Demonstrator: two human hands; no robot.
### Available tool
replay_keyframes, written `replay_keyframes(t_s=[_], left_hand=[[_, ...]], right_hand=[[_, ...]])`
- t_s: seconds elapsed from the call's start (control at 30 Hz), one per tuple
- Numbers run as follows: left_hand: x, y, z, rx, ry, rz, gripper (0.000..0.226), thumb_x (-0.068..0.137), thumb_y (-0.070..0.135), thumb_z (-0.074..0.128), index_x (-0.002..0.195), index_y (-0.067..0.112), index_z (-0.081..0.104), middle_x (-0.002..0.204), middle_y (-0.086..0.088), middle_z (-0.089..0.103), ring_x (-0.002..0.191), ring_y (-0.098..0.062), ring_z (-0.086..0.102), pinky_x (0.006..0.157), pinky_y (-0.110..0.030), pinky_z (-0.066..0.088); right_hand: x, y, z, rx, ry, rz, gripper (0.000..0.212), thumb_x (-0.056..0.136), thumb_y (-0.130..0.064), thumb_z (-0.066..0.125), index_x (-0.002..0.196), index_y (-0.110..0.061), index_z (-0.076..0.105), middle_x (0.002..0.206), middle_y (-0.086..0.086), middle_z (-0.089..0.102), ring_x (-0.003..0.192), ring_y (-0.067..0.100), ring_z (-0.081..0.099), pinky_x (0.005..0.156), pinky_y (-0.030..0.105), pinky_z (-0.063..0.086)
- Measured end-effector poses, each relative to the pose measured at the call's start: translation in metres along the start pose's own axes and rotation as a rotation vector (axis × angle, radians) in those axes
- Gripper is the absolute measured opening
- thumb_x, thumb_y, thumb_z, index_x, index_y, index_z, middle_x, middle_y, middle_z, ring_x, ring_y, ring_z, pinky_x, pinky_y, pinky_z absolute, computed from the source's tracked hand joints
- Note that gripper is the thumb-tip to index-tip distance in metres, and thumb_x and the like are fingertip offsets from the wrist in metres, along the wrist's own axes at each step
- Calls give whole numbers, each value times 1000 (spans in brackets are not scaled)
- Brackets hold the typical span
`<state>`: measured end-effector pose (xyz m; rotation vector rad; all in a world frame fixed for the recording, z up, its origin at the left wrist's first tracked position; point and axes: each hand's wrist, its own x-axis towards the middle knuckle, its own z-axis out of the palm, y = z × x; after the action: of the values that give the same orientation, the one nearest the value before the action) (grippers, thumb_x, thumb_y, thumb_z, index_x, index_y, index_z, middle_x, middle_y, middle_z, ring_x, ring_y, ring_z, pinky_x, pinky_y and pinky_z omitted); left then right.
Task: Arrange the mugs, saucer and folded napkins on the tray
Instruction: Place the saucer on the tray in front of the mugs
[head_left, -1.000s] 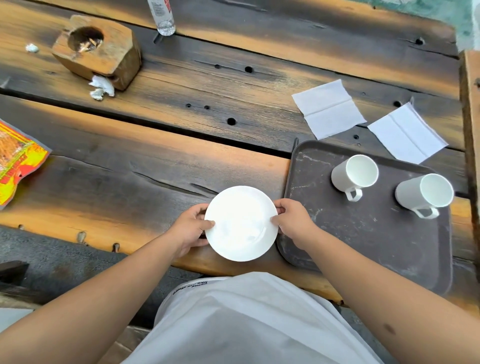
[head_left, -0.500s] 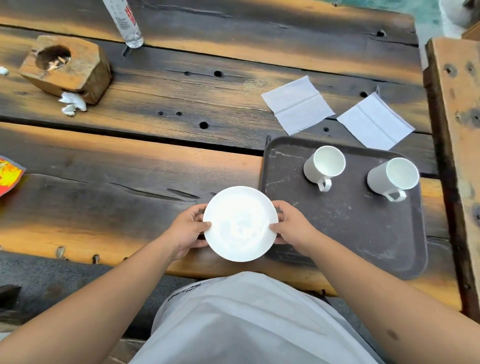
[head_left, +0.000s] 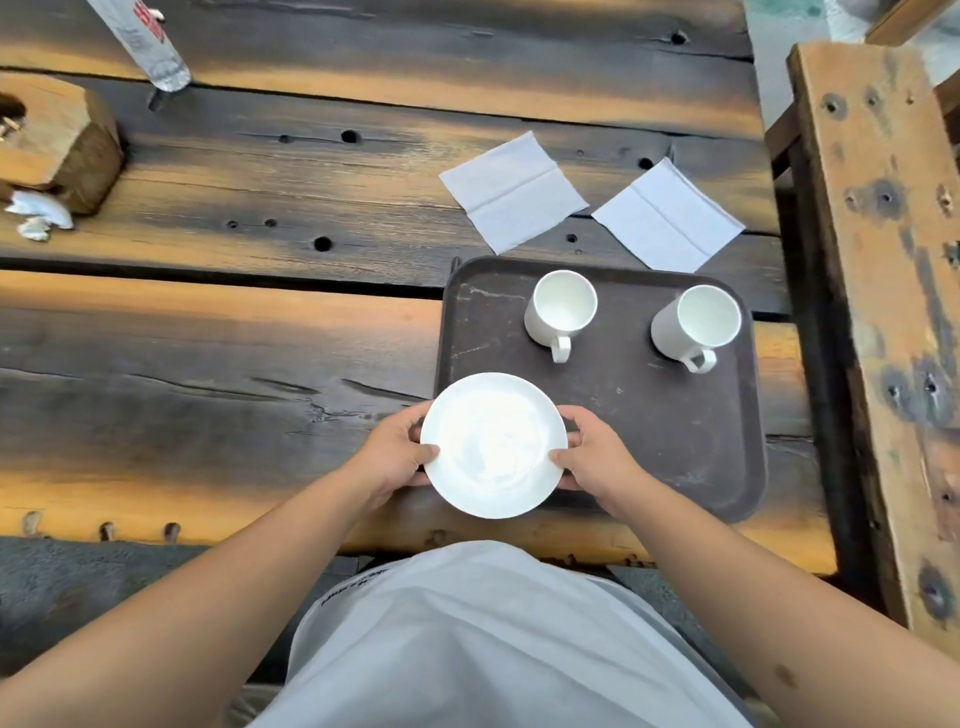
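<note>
Weathered wood bench (head_left: 208, 364). Left hand (head_left: 395, 457) and right hand (head_left: 597, 457) grip saucer (head_left: 493, 444) over tray (head_left: 701, 441) near-left corner. Mugs (head_left: 561, 309) placed beyond hands; napkins (head_left: 511, 189) farther off-tray, pending.

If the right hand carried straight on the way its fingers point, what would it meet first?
The right hand grips the saucer rim, fingers pointing left across it. Straight on, beyond the saucer it already holds, it would likely meet the left hand on the opposite rim.
</note>
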<state>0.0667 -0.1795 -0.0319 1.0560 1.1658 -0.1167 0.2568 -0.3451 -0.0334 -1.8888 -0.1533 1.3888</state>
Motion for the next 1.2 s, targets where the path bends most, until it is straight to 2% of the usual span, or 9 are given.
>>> replay_keyframes(t_s=[0.17, 0.33, 0.43, 0.53, 0.63, 0.87, 0.97, 1.1, 1.2], left_hand=[[12, -1, 30, 40, -4, -5, 58, 91, -13, 52, 129, 31, 59, 113, -6, 66, 102, -21, 63, 62, -34, 60], [24, -3, 60, 20, 17, -20, 56, 91, -13, 51, 118, 34, 65, 113, -5, 67, 105, -24, 63, 68, -40, 61], [32, -1, 74, 21, 41, -14, 57, 91, -13, 51, 111, 38, 64, 111, -6, 67, 103, -24, 64, 69, -41, 61], [40, 3, 82, 35, 47, -16, 57, 91, -12, 50, 117, 37, 62, 110, -5, 67, 102, -22, 64, 70, -42, 61], [46, 6, 87, 51, 48, -15, 56, 92, -12, 50, 119, 36, 62, 108, -4, 69, 102, -21, 64, 70, -42, 61], [52, 12, 92, 91, 96, 5, 57, 91, -10, 53, 118, 39, 60, 106, -3, 66, 102, -23, 62, 63, -35, 61], [57, 13, 93, 222, 157, 42, 58, 90, -7, 56, 114, 45, 59, 106, 3, 65, 100, -24, 61, 63, -36, 61], [59, 13, 93, 449, 202, 102, 57, 88, -1, 60, 127, 41, 56, 105, 8, 63, 101, -23, 58, 78, -46, 60], [58, 10, 91, 631, 215, 159, 57, 88, 7, 63, 134, 38, 51, 108, 4, 64, 98, -20, 55, 84, -44, 57]], right_hand=[[0, 10, -29, 14, 22, 11, 50, 88, 8, 53, 114, -35, 54, 105, 9, 68, 95, 22, 67, 62, 35, 60], [5, 15, -57, -7, 69, 26, 48, 90, 5, 54, 119, -33, 50, 105, 11, 65, 96, 24, 66, 64, 35, 61], [12, 15, -70, -17, 97, 25, 45, 91, 4, 54, 116, -34, 52, 104, 12, 64, 94, 24, 66, 61, 31, 59], [20, 14, -78, -37, 99, 13, 44, 91, 4, 54, 110, -36, 53, 102, 11, 65, 93, 25, 66, 61, 32, 60], [27, 14, -84, -56, 97, 11, 45, 91, 3, 54, 113, -35, 54, 102, 10, 65, 94, 25, 66, 65, 35, 61], [44, 10, -93, -127, 102, -38, 41, 90, 1, 57, 112, -33, 57, 95, 8, 66, 85, 17, 67, 54, 21, 55], [50, 11, -93, -227, 106, -73, 40, 91, -1, 57, 112, -35, 56, 89, 5, 64, 84, 16, 66, 58, 23, 57], [53, 16, -93, -326, 136, -116, 40, 89, -3, 58, 112, -36, 55, 84, 5, 63, 76, 17, 66, 63, 29, 61], [54, 20, -92, -425, 151, -162, 43, 88, -6, 56, 120, -35, 54, 80, 2, 62, 75, 18, 65, 69, 36, 60]])
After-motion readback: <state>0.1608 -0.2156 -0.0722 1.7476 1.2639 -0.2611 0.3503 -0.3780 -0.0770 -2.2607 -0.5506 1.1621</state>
